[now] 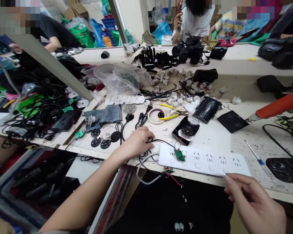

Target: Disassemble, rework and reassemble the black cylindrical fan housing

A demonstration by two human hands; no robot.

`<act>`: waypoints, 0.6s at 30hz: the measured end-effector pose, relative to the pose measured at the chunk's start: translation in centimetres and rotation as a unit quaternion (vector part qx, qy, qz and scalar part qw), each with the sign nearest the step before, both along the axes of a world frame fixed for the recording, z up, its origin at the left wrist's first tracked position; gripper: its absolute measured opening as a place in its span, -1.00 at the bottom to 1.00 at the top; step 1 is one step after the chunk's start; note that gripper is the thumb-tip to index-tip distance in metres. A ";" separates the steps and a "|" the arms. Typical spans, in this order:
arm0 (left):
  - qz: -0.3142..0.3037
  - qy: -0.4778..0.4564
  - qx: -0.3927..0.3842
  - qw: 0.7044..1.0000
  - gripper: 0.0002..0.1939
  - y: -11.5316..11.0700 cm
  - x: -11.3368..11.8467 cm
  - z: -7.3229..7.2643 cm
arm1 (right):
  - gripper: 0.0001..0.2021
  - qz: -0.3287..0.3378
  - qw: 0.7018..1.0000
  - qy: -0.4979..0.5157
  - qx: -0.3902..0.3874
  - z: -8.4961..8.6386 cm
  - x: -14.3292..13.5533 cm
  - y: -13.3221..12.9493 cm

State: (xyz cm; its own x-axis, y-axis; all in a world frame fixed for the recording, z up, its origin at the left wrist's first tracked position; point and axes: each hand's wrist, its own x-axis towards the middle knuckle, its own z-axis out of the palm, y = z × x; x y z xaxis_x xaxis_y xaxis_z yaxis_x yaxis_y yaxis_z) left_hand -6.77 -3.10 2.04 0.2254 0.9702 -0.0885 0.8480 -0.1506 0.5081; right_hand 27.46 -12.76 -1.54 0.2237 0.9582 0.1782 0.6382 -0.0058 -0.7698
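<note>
My left hand [139, 139] is closed over a bunch of black cable [148, 153] at the bench's front edge. One black lead runs from its fingers to a small green circuit board [180, 155] lying on a white power strip [203, 161]. A second small board [168, 169] with a red wire sits at the strip's front edge. At the strip's lower right corner is my right hand [255, 200], fingers curled and thumb against the index finger; whatever they hold, if anything, is hidden. Behind the strip lies an opened black housing [183, 131] with a round LED disc.
Yellow-handled pliers [169, 117] lie by a tape roll [151, 118]. Black discs [105, 144] are at left. An orange-handled tool [278, 105] angles in from the right, near a black panel [232, 121] and a screwdriver [255, 152]. Other people sit across the bench.
</note>
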 end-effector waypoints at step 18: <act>0.241 0.118 0.009 0.963 -0.43 -0.4 -2.2 0.0 | -0.83 0.480 0.815 -0.313 0.081 5.7 -16.2 9.3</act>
